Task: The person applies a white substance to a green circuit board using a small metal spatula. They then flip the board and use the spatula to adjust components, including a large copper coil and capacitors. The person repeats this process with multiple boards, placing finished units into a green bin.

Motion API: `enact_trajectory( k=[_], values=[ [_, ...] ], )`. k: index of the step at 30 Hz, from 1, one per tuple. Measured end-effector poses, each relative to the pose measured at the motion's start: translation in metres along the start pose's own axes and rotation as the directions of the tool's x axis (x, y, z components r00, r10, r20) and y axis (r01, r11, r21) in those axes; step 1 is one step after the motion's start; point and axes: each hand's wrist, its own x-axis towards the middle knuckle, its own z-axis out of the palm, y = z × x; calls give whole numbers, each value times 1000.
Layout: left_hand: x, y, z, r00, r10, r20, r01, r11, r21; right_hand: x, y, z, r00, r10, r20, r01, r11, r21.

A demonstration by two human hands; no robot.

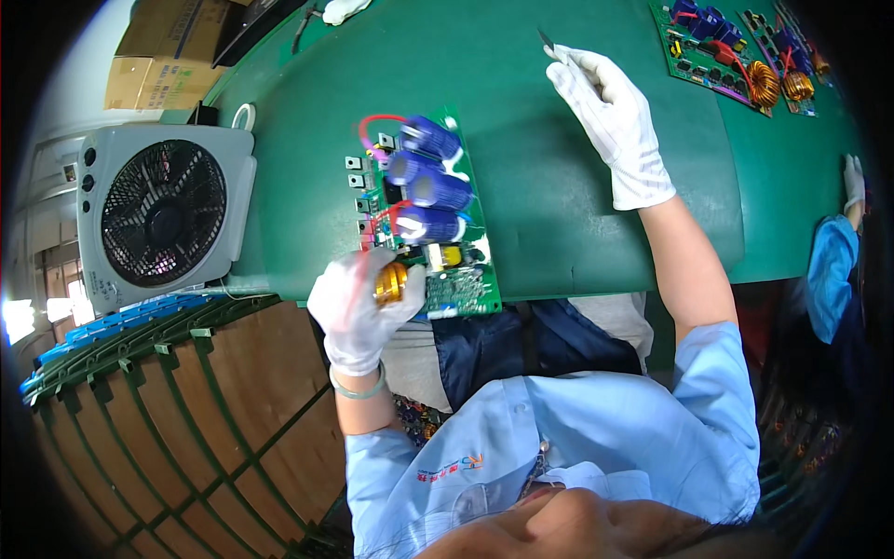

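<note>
- The green circuit board [458, 282] sits at the front edge of the green table [596, 247], just left of the person's middle; I can't tell whether it lies flat or is tipped up a little.
- Its long axis runs away from the body, the far end leaning slightly left, with a row of blue capacitors [438, 190] along it.
- The gloved left hand [365, 303] is the nearer one: it is at the board's near left corner, thumb and fingers closed around a copper coil [390, 282]. Whether they also grip the board's edge is hidden.
- The gloved right hand [610, 121] is well apart, out to the right and level with the board's far end, fingers pinched on a thin dark-tipped tool [546, 39] that points away to the far left.
- From that right hand, then, the board lies leftward and back toward the body.
</note>
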Motion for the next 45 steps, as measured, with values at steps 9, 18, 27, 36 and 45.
enact_trajectory(
  k=[9, 18, 27, 36, 45],
  values=[
    [-29, -25, 17, 973, -146, -180, 122, 983, -136, 4, 2, -9, 997, -71, -14, 65, 964, -259],
    [-114, -72, 31, 712, -626, -317, 607, 776, -170, 38, 61, -21, 953, 262, 153, -303, 807, 507],
    [-118, -123, 28, 705, -625, -335, 570, 781, -257, 54, 75, 51, 856, 238, 459, -516, 457, 724],
    [-128, -192, 100, 574, -817, -43, -27, 33, -999, -43, -26, 161, 364, 455, 813, -882, 449, 144],
    [-115, -157, 98, 705, -704, -87, 148, 266, -953, -126, -57, 97, -366, 332, 869, -536, 688, -489]
  ],
)
